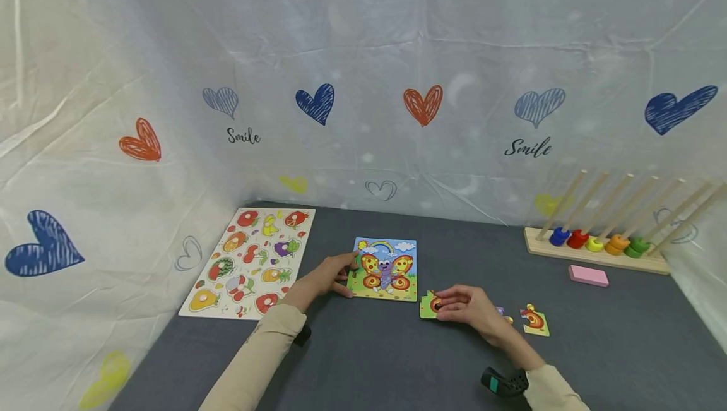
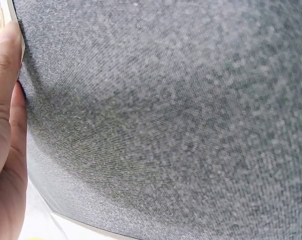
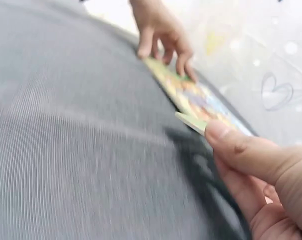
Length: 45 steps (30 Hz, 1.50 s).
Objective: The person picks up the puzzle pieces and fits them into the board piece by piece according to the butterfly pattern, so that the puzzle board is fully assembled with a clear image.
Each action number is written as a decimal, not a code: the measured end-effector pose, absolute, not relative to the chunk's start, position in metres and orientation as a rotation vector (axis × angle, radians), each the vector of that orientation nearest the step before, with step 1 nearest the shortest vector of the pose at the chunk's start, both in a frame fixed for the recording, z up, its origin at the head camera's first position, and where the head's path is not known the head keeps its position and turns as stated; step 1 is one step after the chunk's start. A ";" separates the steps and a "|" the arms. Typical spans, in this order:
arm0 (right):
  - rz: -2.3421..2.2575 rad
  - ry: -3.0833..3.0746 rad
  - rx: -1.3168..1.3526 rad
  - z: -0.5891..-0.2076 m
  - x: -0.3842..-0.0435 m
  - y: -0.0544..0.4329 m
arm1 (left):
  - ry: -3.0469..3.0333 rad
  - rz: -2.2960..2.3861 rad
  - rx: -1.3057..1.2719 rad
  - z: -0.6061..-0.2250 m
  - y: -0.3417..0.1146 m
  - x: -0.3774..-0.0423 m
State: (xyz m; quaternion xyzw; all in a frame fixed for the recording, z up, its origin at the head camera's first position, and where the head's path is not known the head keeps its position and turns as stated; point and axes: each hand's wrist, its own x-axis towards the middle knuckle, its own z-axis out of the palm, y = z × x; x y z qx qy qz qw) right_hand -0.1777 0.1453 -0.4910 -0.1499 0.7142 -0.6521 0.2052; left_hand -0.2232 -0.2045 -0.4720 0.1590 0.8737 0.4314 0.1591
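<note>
1. Piece [image 1: 428, 307] looks light and stiff, maybe slightly slick; best gripped by its edges so the tabs don't get bent.
2. It's pinched between right hand's [image 1: 464, 307] thumb and fingers, just off the board's [image 1: 388, 270] lower right corner.
3. Board's left side is touched by left hand [image 1: 334, 273], fingers loosely spread, unclenched.

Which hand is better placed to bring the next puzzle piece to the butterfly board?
Probably the right: the right hand pinches a puzzle piece near the right side of the butterfly board, while the left hand touches the board's left edge.
</note>
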 end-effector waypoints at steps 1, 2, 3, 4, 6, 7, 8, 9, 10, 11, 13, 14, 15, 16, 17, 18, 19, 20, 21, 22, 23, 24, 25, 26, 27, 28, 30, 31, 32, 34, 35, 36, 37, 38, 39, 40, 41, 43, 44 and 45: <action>-1.838 1.972 -0.415 -0.491 -0.178 0.142 | 2.528 1.188 0.508 -0.472 -0.206 -0.224; -1.859 1.952 -0.412 -0.492 -0.178 0.139 | 2.545 1.159 0.541 -0.472 -0.206 -0.225; -1.877 1.935 -0.410 -0.492 -0.179 0.136 | 2.542 1.161 0.537 -0.472 -0.206 -0.225; -1.890 1.921 -0.411 -0.492 -0.180 0.133 | 2.532 1.177 0.518 -0.472 -0.206 -0.224; -1.915 1.895 -0.404 -0.492 -0.181 0.126 | 2.530 1.179 0.508 -0.472 -0.206 -0.225; -1.925 1.884 -0.400 -0.492 -0.182 0.122 | 2.539 1.160 0.526 -0.473 -0.206 -0.225; -1.933 1.872 -0.393 -0.492 -0.182 0.118 | 2.554 1.138 0.536 -0.473 -0.207 -0.225; -1.940 1.863 -0.385 -0.491 -0.183 0.115 | 2.571 1.111 0.555 -0.473 -0.207 -0.224; -1.947 1.859 -0.371 -0.491 -0.183 0.111 | 2.594 1.073 0.589 -0.472 -0.207 -0.224; -1.955 1.853 -0.349 -0.490 -0.184 0.107 | 2.619 1.026 0.627 -0.472 -0.207 -0.224; -1.973 1.840 -0.303 -0.489 -0.185 0.100 | 2.645 0.976 0.672 -0.472 -0.208 -0.224; -1.983 1.830 -0.279 -0.488 -0.186 0.096 | 2.652 0.958 0.684 -0.472 -0.208 -0.224; -1.991 1.825 -0.258 -0.488 -0.186 0.093 | 2.654 0.950 0.692 -0.472 -0.208 -0.224; -2.000 1.818 -0.237 -0.487 -0.187 0.089 | 2.655 0.940 0.701 -0.472 -0.208 -0.224; -2.008 1.810 -0.223 -0.486 -0.188 0.086 | 2.657 0.936 0.705 -0.473 -0.208 -0.224; -2.012 1.805 -0.215 -0.486 -0.188 0.083 | 2.657 0.933 0.710 -0.473 -0.208 -0.225; -2.014 1.805 -0.215 -0.485 -0.189 0.079 | 2.657 0.926 0.716 -0.473 -0.208 -0.225; -2.019 1.808 -0.202 -0.485 -0.189 0.076 | 2.658 0.920 0.722 -0.473 -0.208 -0.226; -2.026 1.819 -0.193 -0.484 -0.190 0.073 | 2.659 0.916 0.728 -0.473 -0.207 -0.226; -2.039 1.820 -0.183 -0.483 -0.191 0.070 | 2.661 0.913 0.734 -0.473 -0.207 -0.226; -2.049 1.824 -0.176 -0.483 -0.191 0.067 | 2.662 0.911 0.738 -0.472 -0.207 -0.226; -2.060 1.827 -0.167 -0.482 -0.192 0.064 | 2.662 0.908 0.739 -0.472 -0.207 -0.226; -2.074 1.826 -0.158 -0.481 -0.193 0.062 | 2.663 0.905 0.737 -0.471 -0.207 -0.225; -2.087 1.825 -0.149 -0.481 -0.193 0.059 | 2.663 0.909 0.732 -0.471 -0.208 -0.225; -2.097 1.822 -0.155 -0.480 -0.194 0.057 | 2.662 0.907 0.728 -0.470 -0.208 -0.225; -2.102 1.814 -0.163 -0.480 -0.194 0.054 | 2.660 0.907 0.723 -0.470 -0.208 -0.224; -2.111 1.814 -0.170 -0.479 -0.195 0.048 | 2.660 0.909 0.725 -0.470 -0.209 -0.224; -2.111 1.818 -0.175 -0.479 -0.195 0.044 | 2.655 0.920 0.721 -0.470 -0.209 -0.224; -2.114 1.822 -0.176 -0.479 -0.196 0.040 | 2.653 0.926 0.719 -0.470 -0.210 -0.224; -2.119 1.836 -0.180 -0.480 -0.197 0.031 | 2.638 0.955 0.705 -0.471 -0.210 -0.224; -2.121 1.851 -0.184 -0.480 -0.197 0.027 | 2.636 0.963 0.703 -0.471 -0.210 -0.224; -2.117 1.868 -0.188 -0.481 -0.198 0.023 | 2.631 0.972 0.693 -0.471 -0.210 -0.224; -2.110 1.889 -0.199 -0.482 -0.198 0.019 | 2.629 0.977 0.687 -0.472 -0.210 -0.224; -2.100 1.917 -0.202 -0.482 -0.199 0.015 | 2.633 0.972 0.689 -0.472 -0.209 -0.224; -2.086 1.954 -0.209 -0.483 -0.199 0.011 | 2.636 0.969 0.691 -0.472 -0.209 -0.224; -2.069 1.997 -0.206 -0.484 -0.200 0.008 | 2.642 0.956 0.697 -0.472 -0.209 -0.224; -2.050 2.043 -0.218 -0.484 -0.200 0.006 | 2.653 0.937 0.709 -0.472 -0.209 -0.224; -2.001 2.142 -0.213 -0.485 -0.201 0.000 | 2.661 0.924 0.719 -0.472 -0.209 -0.224; -1.971 2.196 -0.204 -0.485 -0.201 -0.002 | 2.663 0.917 0.724 -0.472 -0.209 -0.224; -1.943 2.251 -0.207 -0.486 -0.202 -0.004 | 2.660 0.917 0.723 -0.471 -0.210 -0.224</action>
